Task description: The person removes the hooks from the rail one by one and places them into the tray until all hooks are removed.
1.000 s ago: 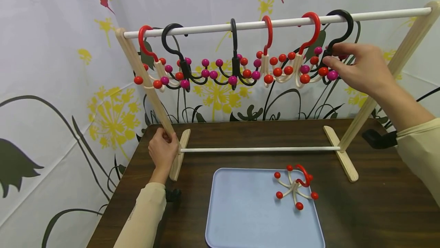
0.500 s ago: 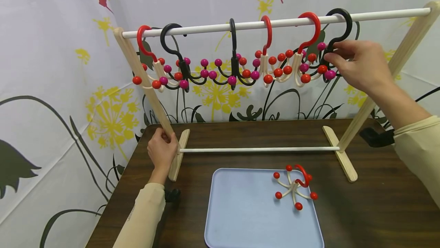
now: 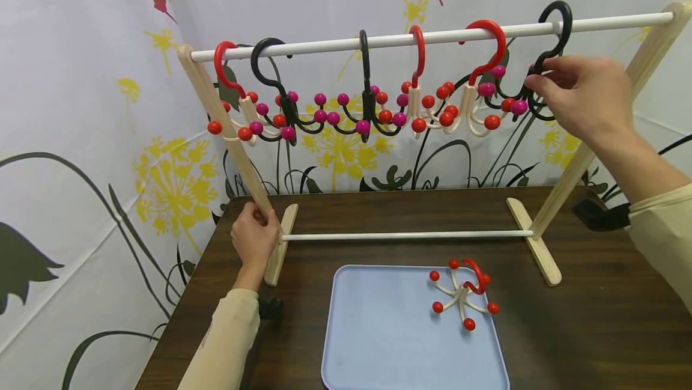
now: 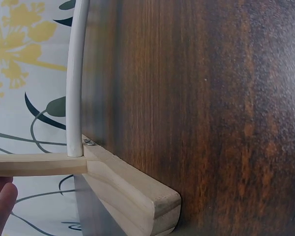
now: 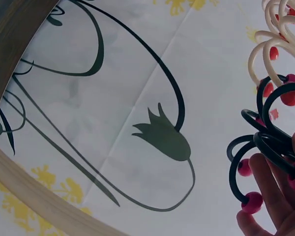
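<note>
My right hand (image 3: 589, 92) pinches the stem of a black octopus-style hanger (image 3: 566, 26) with magenta ball tips. Its hook is around the white rail (image 3: 519, 30), with its top raised above it. In the right wrist view the black curved arms (image 5: 280, 145) spread beside my fingers. Just left of it hangs a cream hanger with a red hook (image 3: 500, 47) and red balls; the two hangers' arms overlap in the head view. Low on the rack's left wooden post (image 3: 216, 107), my left hand (image 3: 255, 237) grips the wood. The fingers (image 4: 2, 201) touch that post in the left wrist view.
Several more hangers, red-hooked and black (image 3: 366, 59), hang leftward along the rail. A blue tray (image 3: 400, 342) lies in front of the rack with one red-hooked hanger (image 3: 463, 295) at its back right. The rack's feet (image 3: 535, 243) stand on a dark wooden table (image 3: 594, 318).
My right hand has moved right along the rail with the black hanger, and its hook has risen. The neighbouring red-hooked hanger's arms have turned. My left hand has stayed on the post.
</note>
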{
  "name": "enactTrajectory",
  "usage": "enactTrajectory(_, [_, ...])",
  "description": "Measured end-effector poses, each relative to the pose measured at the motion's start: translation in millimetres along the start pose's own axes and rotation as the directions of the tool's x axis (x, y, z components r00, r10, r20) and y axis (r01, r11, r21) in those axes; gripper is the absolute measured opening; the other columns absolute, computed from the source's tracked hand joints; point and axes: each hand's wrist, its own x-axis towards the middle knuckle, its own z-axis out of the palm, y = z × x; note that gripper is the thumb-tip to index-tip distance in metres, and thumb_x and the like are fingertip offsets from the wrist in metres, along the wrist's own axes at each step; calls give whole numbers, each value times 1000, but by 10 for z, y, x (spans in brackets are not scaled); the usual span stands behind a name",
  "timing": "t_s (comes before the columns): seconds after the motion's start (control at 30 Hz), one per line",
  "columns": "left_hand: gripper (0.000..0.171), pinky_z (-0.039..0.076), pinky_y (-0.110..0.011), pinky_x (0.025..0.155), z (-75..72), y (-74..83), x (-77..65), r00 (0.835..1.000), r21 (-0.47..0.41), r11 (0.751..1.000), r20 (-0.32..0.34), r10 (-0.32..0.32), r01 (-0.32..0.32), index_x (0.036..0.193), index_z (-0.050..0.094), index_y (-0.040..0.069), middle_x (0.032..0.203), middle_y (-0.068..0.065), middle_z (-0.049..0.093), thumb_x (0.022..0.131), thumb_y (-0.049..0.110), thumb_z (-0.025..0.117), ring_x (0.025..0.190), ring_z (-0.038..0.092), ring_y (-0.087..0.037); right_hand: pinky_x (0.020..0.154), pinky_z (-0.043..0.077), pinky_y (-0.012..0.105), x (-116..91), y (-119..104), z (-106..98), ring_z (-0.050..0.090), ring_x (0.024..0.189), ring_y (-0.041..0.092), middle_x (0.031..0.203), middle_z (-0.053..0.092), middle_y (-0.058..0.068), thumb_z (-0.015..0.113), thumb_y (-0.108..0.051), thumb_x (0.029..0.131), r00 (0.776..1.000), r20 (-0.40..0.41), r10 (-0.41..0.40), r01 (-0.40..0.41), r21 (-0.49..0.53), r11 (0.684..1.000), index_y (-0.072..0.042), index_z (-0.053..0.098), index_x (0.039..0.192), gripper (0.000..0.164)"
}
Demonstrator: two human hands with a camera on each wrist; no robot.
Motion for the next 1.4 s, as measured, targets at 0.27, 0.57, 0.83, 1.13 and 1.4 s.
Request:
enactTrajectory(0.27, [18, 42, -46, 53, 2, -3, 0, 1000, 5, 1000, 1, 2, -2, 79, 59, 8, 65, -7, 63, 80, 20, 71, 55, 58, -27, 68, 30, 18, -72, 116, -95, 34, 65, -24, 116, 64, 21, 58, -44, 91, 997, -35, 69, -69, 2, 998, -9, 63, 126, 50])
enactTrajectory(0.57, [18, 41, -46, 53, 15, 2, 4, 1000, 17, 1000, -3, -6, 6, 78, 59, 8, 64, -7, 62, 80, 21, 72, 55, 57, -27, 73, 26, 27, -227, 185, -133, 52, 115, 35, 117, 62, 23, 54, -41, 93, 986, -75, 152, -156, -50, 986, -4, 59, 129, 51])
enactTrajectory(0.83, [18, 41, -47, 53, 24, 34, 10, 1000, 16, 1000, -12, -8, 8, 79, 59, 8, 65, -7, 62, 80, 21, 72, 56, 58, -29, 70, 28, 17, -217, 224, -204, 59, 103, 15, 119, 62, 22, 53, -40, 94, 987, -107, 124, -129, -46, 991, -3, 59, 128, 51])
enactTrajectory(1.13, [18, 41, -46, 54, 19, -12, -2, 1000, 30, 999, -11, -18, 18, 78, 57, 10, 65, -5, 61, 80, 22, 70, 56, 57, -28, 78, 35, 13, -243, 243, -272, 54, 101, 14, 129, 56, 22, 50, -46, 94, 985, -70, 158, -157, 25, 987, -10, 50, 138, 56])
enactTrajectory(1.4, [18, 42, -47, 53, 10, 1, 7, 1000, 23, 1000, -15, -5, 6, 79, 59, 8, 65, -7, 63, 80, 21, 71, 56, 58, -28, 65, 29, 11, -618, 283, -199, 40, 71, -20, 84, 54, -37, 62, -30, 92, 986, -160, 43, -22, 132, 991, 6, 62, 118, 45])
